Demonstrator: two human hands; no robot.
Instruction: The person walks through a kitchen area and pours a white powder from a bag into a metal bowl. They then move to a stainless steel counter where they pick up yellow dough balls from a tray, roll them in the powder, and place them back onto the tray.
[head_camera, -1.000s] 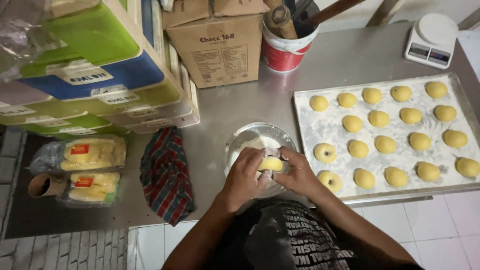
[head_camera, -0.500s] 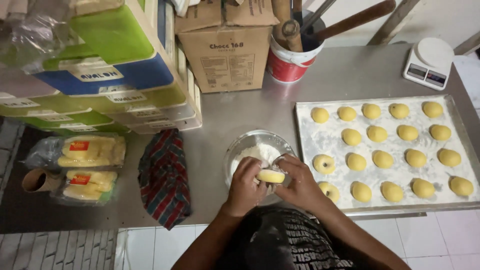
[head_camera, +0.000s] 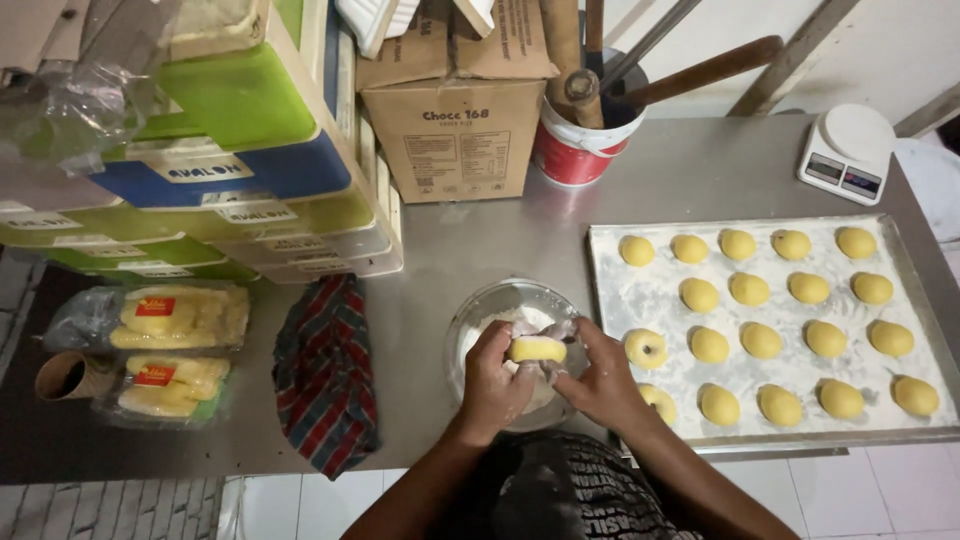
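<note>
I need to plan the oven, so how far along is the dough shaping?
Done: the floured tray holds about eighteen yellow dough pieces in rows. In hand: the left hand and right hand hold one piece over the glass flour bowl. Left: only a few tray gaps; no unshaped dough shows.

Single head camera, looking steeply down at steel tabletop (head_camera: 470, 240) from close above; far right edge likely cropped.
</note>
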